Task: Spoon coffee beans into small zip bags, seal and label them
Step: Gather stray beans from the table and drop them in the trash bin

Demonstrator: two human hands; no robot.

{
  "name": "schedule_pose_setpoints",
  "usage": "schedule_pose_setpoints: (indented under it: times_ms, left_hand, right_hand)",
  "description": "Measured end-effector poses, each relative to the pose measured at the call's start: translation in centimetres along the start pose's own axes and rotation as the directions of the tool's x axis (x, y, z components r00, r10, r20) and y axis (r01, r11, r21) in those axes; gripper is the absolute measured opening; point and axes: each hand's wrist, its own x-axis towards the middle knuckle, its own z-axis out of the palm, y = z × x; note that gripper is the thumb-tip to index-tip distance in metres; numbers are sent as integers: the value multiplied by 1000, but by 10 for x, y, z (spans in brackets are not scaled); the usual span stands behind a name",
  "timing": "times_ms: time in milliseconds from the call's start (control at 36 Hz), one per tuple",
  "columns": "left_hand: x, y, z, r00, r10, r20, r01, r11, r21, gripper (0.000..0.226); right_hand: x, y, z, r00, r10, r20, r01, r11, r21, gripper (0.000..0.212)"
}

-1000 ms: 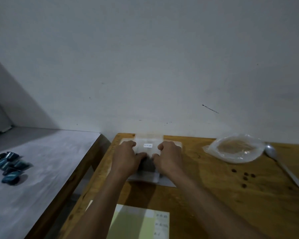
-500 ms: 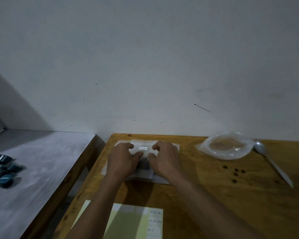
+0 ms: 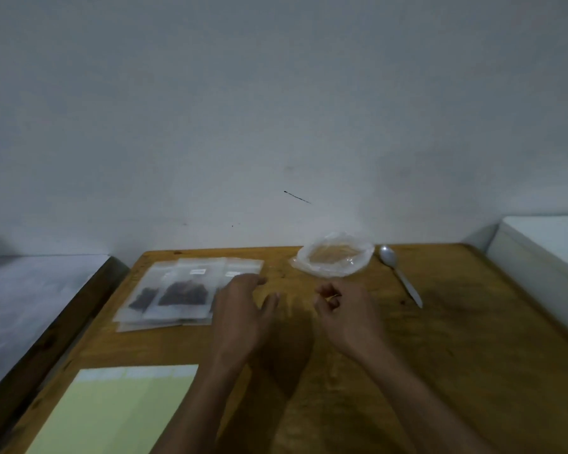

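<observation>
Head view shows both hands empty at frame centre: left hand (image 3: 243,309) spread open, right hand (image 3: 348,309) loosely curled. Filled, labelled zip bags (image 3: 181,293) lie overlapped just left of them on the wooden table (image 3: 456,339); the plastic bag (image 3: 333,258) and spoon (image 3: 399,273) sit upper right.

Single head view, facing forward and down, close over wooden table (image 3: 440,339), wall behind.

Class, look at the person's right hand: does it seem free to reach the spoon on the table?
Probably yes. The right hand looks empty with its fingers loosely curled, and only bare table lies between it and the spoon.
</observation>
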Motion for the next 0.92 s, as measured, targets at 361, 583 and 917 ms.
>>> schedule_pose_setpoints:
  times_ms: [361, 583, 917]
  left_hand:
    - [-4, 21, 85, 993, 6, 116, -34, 968, 247, 41]
    - [-1, 8, 91, 988, 33, 151, -78, 948, 309, 41]
    - [-2, 9, 92, 988, 5, 153, -56, 943, 327, 46]
  right_hand:
    - [36, 120, -70, 969, 148, -199, -199, 944, -262, 19]
    - [36, 134, -52, 967, 121, -225, -182, 945, -273, 18]
    - [29, 126, -51, 971, 90, -222, -148, 954, -262, 9]
